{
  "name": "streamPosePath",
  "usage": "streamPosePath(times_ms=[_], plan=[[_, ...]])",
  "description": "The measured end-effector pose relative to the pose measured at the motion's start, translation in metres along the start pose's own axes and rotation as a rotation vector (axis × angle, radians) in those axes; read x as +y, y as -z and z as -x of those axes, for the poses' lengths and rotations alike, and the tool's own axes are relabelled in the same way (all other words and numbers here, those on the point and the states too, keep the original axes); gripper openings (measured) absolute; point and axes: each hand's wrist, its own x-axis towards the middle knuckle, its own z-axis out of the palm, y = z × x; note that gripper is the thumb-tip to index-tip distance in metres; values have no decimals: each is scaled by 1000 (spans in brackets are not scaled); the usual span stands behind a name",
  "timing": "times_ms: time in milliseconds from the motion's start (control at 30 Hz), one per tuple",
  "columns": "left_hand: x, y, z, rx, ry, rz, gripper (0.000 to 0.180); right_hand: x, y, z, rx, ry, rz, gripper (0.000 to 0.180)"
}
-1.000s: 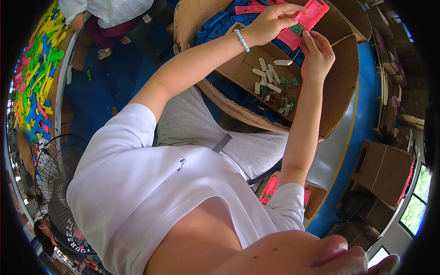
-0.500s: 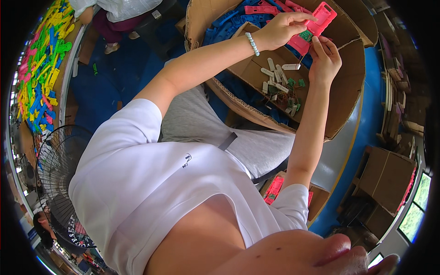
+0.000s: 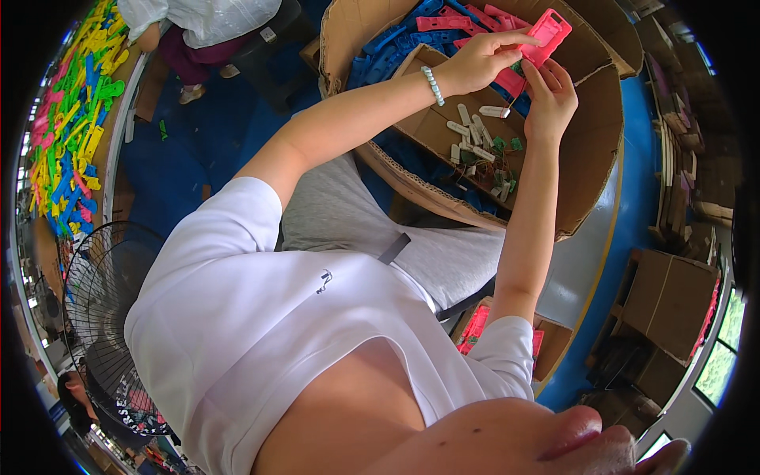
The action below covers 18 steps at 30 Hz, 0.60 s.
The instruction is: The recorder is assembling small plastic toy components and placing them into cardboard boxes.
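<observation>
Above, the left hand [image 3: 483,59] and right hand [image 3: 550,95] both pinch a pink plastic tag [image 3: 546,36], long axis tilted up-right, over a cardboard box [image 3: 586,158].

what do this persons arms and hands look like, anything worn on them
Both arms are bare below short white sleeves of a T-shirt. The left hand has a bracelet of pale, whitish beads at the wrist. The right hand shows no glove, ring or band that I can make out.

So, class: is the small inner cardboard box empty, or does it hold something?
Not empty. The small cardboard box holds loose white and green pieces scattered across its floor.
</observation>
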Motion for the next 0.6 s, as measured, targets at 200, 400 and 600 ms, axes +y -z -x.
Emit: streamPosePath(times_ms=[200, 400, 600], plan=[[-2, 0, 1, 3, -71, -52, 34, -1, 0, 0, -15, 12, 18, 39], [-4, 0, 1, 29, -214, -138, 34, -3, 0, 2, 2, 90, 247, 39], [-1, 1, 2, 16, -172, -200, 32, -5, 3, 2, -13, 16, 114, 39]])
